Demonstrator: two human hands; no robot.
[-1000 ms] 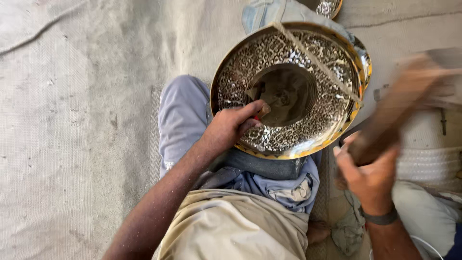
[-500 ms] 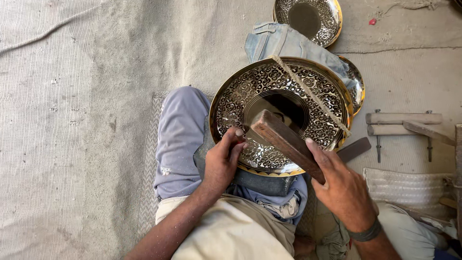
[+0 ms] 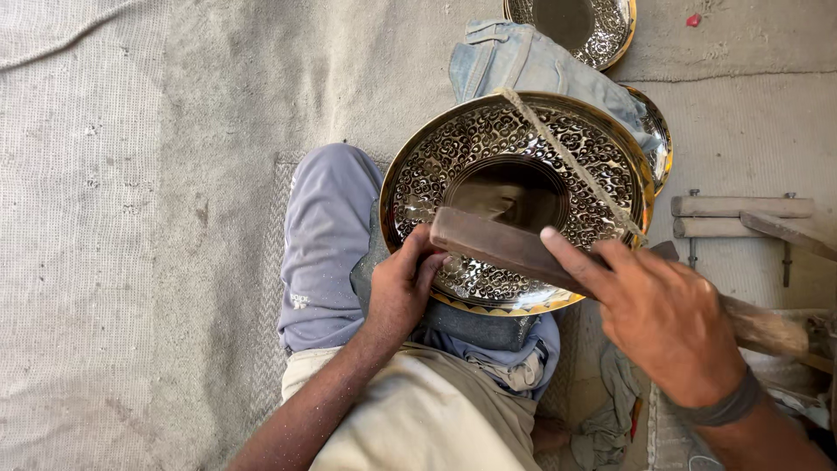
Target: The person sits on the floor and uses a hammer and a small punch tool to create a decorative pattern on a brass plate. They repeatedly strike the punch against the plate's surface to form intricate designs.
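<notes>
A large round brass plate [image 3: 602,179] with an engraved scroll pattern and a plain dark centre rests on my lap. A cord [image 3: 567,157] runs across its face. My left hand [image 3: 403,283] is closed at the plate's near-left rim, apparently pinching a small tool against the metal; the tool itself is hidden. My right hand [image 3: 667,318] grips a wooden mallet [image 3: 501,244], index finger stretched along it. The mallet's flat head lies over the plate just above my left hand's fingers.
A second engraved plate [image 3: 610,35] lies at the top, a third [image 3: 658,144] peeks from under folded denim cloth [image 3: 532,61]. Wooden blocks with metal pins [image 3: 741,218] sit at right. Grey woven matting [image 3: 131,218] covers the floor on the left.
The mallet swung from raised at the right down onto the plate beside my left hand. My left hand shifted from near the plate's centre to its near-left rim. The view moved down slightly.
</notes>
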